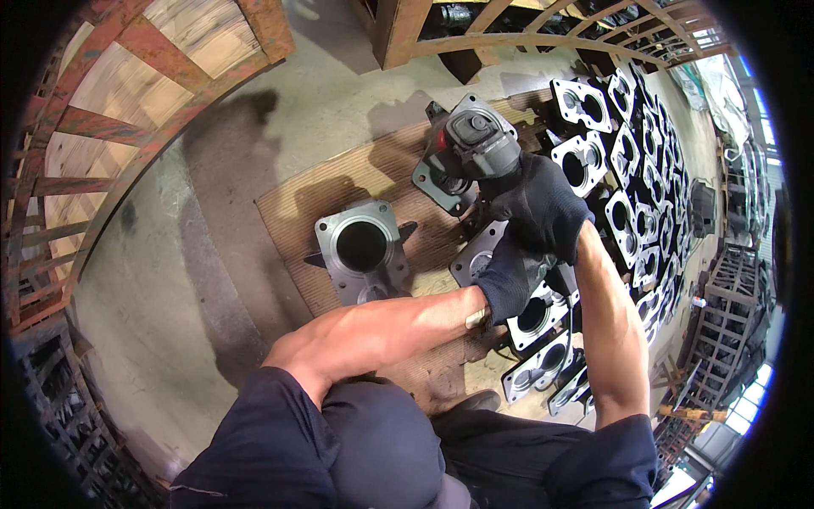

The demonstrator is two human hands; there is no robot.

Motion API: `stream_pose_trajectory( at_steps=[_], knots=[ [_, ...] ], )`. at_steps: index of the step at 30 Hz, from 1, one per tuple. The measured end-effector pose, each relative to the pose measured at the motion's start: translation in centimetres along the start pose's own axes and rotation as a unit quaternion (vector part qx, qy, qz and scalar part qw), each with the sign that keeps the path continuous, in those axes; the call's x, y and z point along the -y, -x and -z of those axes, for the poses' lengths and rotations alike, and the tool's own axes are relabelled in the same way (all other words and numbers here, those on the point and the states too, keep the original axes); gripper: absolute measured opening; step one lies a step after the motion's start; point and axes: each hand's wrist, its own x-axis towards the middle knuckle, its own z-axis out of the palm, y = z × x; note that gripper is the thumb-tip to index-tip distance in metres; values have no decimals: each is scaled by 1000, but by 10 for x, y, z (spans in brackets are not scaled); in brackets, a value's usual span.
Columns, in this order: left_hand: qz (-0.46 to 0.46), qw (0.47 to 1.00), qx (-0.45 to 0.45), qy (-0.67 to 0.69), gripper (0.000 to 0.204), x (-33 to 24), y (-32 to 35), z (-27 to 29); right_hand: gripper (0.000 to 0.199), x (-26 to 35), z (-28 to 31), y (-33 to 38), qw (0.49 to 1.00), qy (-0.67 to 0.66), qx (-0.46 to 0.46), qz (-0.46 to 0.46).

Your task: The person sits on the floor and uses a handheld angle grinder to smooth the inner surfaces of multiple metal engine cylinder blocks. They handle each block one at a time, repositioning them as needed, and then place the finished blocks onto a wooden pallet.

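My right hand [543, 204], in a dark knit glove, is closed round the body of a dark power tool [483, 140] that looks like an angle grinder. My left hand [512, 276], gloved too, is closed on the tool's rear part just below it; its fingers are partly hidden. The tool's head sits over a grey flanged metal casting [437, 191]; whether they touch is hidden. To the left a second casting [360, 246] with a large round bore stands on a ribbed brown mat [292, 212]. Another casting [475, 254] lies partly under my wrists.
Many similar castings [627, 225] lie in rows on the right. A wood-lined metal crate [144, 119] stands at the upper left, another rack [475, 42] at the top. A dark cord [570, 327] hangs below my hands, near castings [534, 369] by my foot.
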Motion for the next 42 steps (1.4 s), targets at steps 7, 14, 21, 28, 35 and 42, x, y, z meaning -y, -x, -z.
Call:
stream_pose_trajectory(
  at_steps=[7, 14, 21, 28, 35, 42],
  knots=[
    [-37, 987, -29, 155, 22, 2, 34, -35, 48, 10, -4, 33, 995, 91, 45, 14],
    [-1, 995, -13, 103, 17, -5, 4, -7, 38, 2, 3, 8, 998, -21, 18, 56],
    [-32, 998, -10, 58, 18, 3, 16, -15, 44, 3, 3, 18, 999, -20, 31, -11],
    [-43, 996, 37, 71, 16, 1, 67, -30, 51, 22, -12, 72, 996, -20, 77, -30],
    [-14, 994, 84, 61, 22, -1, 69, -51, 55, -9, -11, 87, 997, -23, 39, -59],
    [48, 994, 83, 62, 26, -10, 56, -9, 50, -4, -22, 56, 999, -21, 16, -23]
  ],
)
